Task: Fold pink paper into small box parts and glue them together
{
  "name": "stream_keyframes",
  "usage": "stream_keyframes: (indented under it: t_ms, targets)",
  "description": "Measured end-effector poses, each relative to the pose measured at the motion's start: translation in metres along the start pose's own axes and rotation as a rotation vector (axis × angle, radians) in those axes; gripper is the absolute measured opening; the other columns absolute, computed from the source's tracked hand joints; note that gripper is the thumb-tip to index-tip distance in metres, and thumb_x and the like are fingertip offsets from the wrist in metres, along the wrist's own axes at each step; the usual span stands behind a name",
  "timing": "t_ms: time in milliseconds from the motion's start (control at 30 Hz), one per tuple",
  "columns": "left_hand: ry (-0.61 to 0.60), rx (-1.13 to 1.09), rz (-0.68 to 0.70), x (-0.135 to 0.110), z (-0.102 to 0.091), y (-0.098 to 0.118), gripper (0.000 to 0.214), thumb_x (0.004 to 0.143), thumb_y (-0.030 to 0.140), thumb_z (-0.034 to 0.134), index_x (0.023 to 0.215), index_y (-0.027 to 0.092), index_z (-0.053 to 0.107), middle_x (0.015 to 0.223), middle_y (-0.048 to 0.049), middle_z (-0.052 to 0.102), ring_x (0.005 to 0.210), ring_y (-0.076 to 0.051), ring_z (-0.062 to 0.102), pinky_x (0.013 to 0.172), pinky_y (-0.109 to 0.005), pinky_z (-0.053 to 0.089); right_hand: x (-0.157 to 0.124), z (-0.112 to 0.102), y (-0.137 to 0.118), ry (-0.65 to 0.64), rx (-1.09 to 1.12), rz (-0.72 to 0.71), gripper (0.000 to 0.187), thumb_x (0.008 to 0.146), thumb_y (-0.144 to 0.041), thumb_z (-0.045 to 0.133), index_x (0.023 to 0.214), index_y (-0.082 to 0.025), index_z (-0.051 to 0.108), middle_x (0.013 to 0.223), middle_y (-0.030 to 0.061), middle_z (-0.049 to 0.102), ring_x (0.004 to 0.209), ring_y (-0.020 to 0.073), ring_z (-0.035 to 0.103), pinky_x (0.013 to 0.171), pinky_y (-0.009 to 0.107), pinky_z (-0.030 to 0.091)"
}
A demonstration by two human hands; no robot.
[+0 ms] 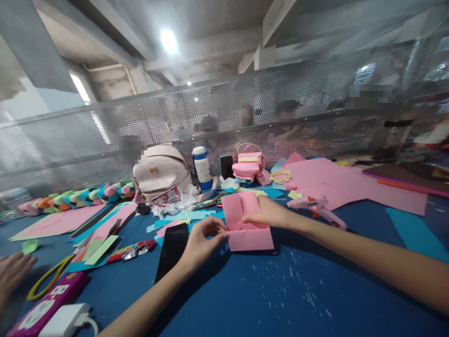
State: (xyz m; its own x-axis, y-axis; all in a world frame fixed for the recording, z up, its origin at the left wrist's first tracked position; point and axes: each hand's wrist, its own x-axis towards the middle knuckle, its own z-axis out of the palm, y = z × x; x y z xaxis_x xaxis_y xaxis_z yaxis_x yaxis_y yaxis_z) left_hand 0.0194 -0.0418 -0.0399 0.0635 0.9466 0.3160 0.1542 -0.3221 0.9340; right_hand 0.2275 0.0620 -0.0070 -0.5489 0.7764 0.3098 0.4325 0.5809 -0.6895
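Observation:
A folded pink paper box (pixel 250 239) stands on the blue table between my hands, its back flap raised. My left hand (pixel 205 241) pinches the box's left edge between thumb and fingertips. From the right, my right hand (pixel 270 213) grips the raised back part, with the thumb inside the box and the fingers hidden behind the paper. A black phone (pixel 171 248) lies partly under my left wrist. Beyond my right forearm rests a pink glue gun (pixel 315 206) with a small red light.
Pink paper sheets (pixel 329 182) spread at the right. A backpack (pixel 163 171), a water bottle (pixel 201 168) and a pink paper bag (pixel 248 166) stand along the metal mesh partition (pixel 168 121). Another person's hand (pixel 14 271) is at far left, near a purple power bank (pixel 52 304).

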Motion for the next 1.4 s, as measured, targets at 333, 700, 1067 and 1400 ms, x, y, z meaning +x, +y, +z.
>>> stream_keyframes:
  t_ms: [333, 700, 1067, 1400]
  targets:
    - [-0.07, 0.024, -0.005, -0.0005, -0.0036, 0.0031, 0.015, 0.079, 0.031, 0.07, 0.08, 0.016, 0.067, 0.074, -0.0027, 0.065, 0.067, -0.013, 0.058, 0.066, -0.025, 0.046, 0.0, -0.0007, -0.0016, -0.022, -0.027, 0.031, 0.048, 0.064, -0.029, 0.078, 0.109, -0.016, 0.069, 0.1, 0.0075, 0.072, 0.092, 0.0275, 0.065, 0.08, 0.037, 0.053]
    - [-0.051, 0.003, 0.022, 0.0005, -0.0058, 0.0015, 0.014, 0.078, 0.029, 0.071, 0.076, 0.015, 0.071, 0.078, -0.0057, 0.069, 0.073, -0.018, 0.065, 0.071, -0.029, 0.052, -0.0006, -0.0003, -0.0039, -0.019, -0.086, 0.046, 0.048, 0.063, -0.03, 0.078, 0.108, -0.015, 0.069, 0.098, 0.008, 0.073, 0.089, 0.0269, 0.065, 0.076, 0.035, 0.053]
    - [-0.069, 0.039, 0.042, 0.0005, -0.0063, 0.0076, 0.014, 0.082, 0.027, 0.066, 0.078, 0.016, 0.073, 0.075, -0.0054, 0.068, 0.069, -0.016, 0.064, 0.065, -0.026, 0.049, -0.0002, 0.0004, 0.0012, 0.009, -0.108, 0.057, 0.05, 0.06, -0.035, 0.081, 0.104, -0.014, 0.07, 0.098, 0.0104, 0.072, 0.094, 0.0309, 0.065, 0.08, 0.042, 0.053]
    - [0.043, 0.057, 0.058, 0.0056, -0.0098, 0.0016, 0.014, 0.078, 0.03, 0.069, 0.081, 0.018, 0.076, 0.081, -0.0052, 0.069, 0.067, -0.015, 0.062, 0.058, -0.024, 0.047, 0.0002, 0.0005, 0.0044, 0.003, -0.102, 0.044, 0.052, 0.061, -0.035, 0.08, 0.108, -0.016, 0.068, 0.098, 0.0094, 0.071, 0.096, 0.0312, 0.064, 0.082, 0.043, 0.054]
